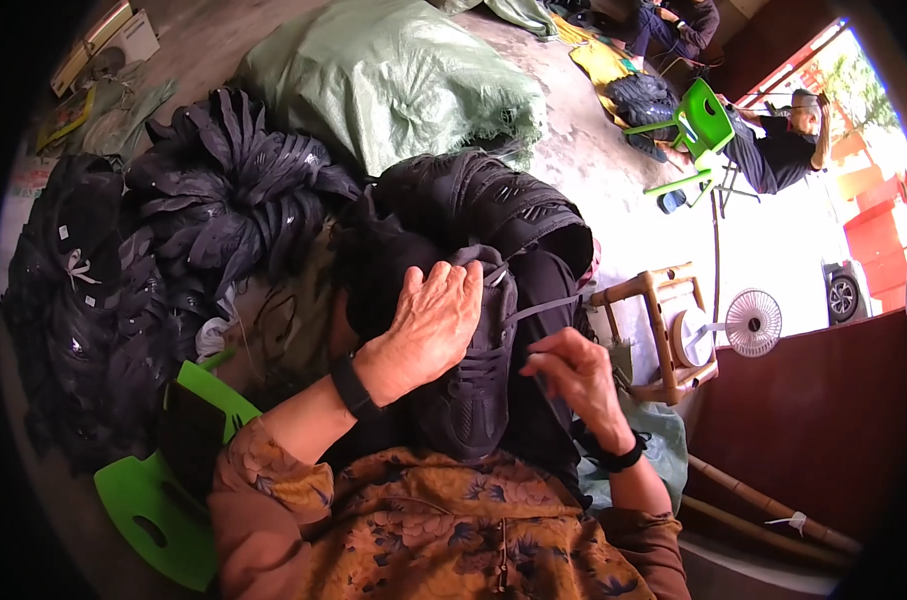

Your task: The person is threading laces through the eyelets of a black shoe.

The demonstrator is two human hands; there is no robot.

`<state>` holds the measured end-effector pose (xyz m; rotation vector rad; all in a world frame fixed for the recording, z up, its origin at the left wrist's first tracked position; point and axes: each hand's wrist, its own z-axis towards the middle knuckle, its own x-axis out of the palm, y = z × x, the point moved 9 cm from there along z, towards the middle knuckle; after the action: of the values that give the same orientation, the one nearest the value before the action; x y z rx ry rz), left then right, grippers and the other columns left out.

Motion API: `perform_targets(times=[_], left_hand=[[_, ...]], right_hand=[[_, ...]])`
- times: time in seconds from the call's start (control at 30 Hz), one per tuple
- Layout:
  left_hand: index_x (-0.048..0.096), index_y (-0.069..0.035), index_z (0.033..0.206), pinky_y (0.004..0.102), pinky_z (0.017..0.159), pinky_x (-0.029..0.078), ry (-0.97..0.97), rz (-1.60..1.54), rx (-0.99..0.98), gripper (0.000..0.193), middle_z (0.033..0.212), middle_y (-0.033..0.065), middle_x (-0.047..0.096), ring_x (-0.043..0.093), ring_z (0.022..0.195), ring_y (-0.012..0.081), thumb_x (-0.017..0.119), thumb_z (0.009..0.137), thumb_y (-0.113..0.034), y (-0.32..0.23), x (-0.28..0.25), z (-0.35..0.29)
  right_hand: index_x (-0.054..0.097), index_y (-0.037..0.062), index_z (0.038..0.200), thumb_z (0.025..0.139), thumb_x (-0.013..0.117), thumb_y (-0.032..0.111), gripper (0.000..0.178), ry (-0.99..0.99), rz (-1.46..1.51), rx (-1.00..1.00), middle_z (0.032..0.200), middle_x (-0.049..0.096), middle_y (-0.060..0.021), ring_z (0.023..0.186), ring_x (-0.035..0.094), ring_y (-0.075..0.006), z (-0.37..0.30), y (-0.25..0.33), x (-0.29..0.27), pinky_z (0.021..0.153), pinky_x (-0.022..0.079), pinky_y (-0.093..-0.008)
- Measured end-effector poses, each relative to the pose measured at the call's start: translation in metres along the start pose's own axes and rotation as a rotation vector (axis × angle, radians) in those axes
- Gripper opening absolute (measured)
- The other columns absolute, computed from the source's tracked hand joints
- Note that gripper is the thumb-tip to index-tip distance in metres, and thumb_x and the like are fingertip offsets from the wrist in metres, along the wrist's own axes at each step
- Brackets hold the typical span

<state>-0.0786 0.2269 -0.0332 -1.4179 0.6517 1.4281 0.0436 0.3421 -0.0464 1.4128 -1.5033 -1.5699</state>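
A black lace-up shoe (466,400) lies along my lap, its toe toward my body. My left hand (429,325) rests on the shoe's left side near the collar, fingers stretched out and its thumb hidden. A dark flat lace (544,308) runs from the shoe to the right across my leg. My right hand (579,385) is raised just right of the shoe, with thumb and fingertips pinched together. What they hold, if anything, is too small to make out. Against my knees, beyond the shoe, leans a bundle of black shoe uppers (474,200).
Piles of black shoe uppers (229,195) lie on the left, near a green chair (159,520). A pale green sack (394,80) stands ahead. To the right are a bamboo stool (664,300) and small fan (754,322). Farther off, people sit by another green chair (704,118).
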Motion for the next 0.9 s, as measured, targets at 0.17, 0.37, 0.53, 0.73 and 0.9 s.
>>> perform_targets(times=[0.17,0.37,0.53,0.73,0.9], left_hand=[[0.043,-0.002,0.134,0.0422,0.083,0.040,-0.064,-0.154,-0.009,0.060,0.108,0.0136,0.056,0.053,0.103,0.0271,0.060,0.077,-0.001,0.008,0.002,0.006],[0.049,-0.004,0.128,0.0249,0.075,0.048,-0.033,-1.136,-0.331,0.059,0.098,0.0036,0.055,0.052,0.084,0.0097,0.075,0.075,-0.006,0.051,0.030,0.012],[0.054,-0.003,0.122,0.0313,0.083,0.051,0.076,-0.904,-0.201,0.045,0.103,0.0104,0.065,0.063,0.095,0.0195,0.071,0.083,-0.017,0.042,0.027,0.017],[0.058,0.000,0.118,0.0297,0.090,0.047,0.144,-1.038,-0.235,0.030,0.105,0.0076,0.067,0.061,0.098,0.0144,0.059,0.093,-0.015,0.048,0.035,0.016],[0.059,0.001,0.117,0.0245,0.094,0.040,0.186,-1.473,-0.259,0.026,0.108,-0.0019,0.057,0.050,0.101,0.0072,0.056,0.094,-0.013,0.042,0.031,0.012]], right_hand=[[0.071,-0.0015,0.098,0.086,0.067,0.000,0.012,-0.013,-0.047,-0.112,0.077,0.070,-0.0064,0.060,0.063,-0.0083,0.005,0.006,0.019,0.054,0.048,-0.0221],[0.070,-0.0026,0.098,0.086,0.069,0.001,0.013,-0.100,0.067,0.001,0.077,0.070,-0.0065,0.062,0.065,-0.0095,0.002,-0.009,0.018,0.057,0.051,-0.0229],[0.069,-0.0017,0.096,0.086,0.069,0.002,0.011,-0.104,0.005,-0.021,0.076,0.070,-0.0070,0.063,0.066,-0.0106,0.005,-0.004,0.021,0.057,0.051,-0.0241],[0.067,0.0001,0.090,0.083,0.072,0.007,0.011,-0.209,-0.329,-0.219,0.078,0.070,-0.0124,0.066,0.068,-0.0223,0.004,0.025,0.030,0.059,0.051,-0.0311],[0.065,0.0008,0.087,0.083,0.072,0.008,0.011,-0.252,-0.433,-0.278,0.077,0.069,-0.0138,0.067,0.069,-0.0269,0.003,0.034,0.033,0.059,0.051,-0.0331]])
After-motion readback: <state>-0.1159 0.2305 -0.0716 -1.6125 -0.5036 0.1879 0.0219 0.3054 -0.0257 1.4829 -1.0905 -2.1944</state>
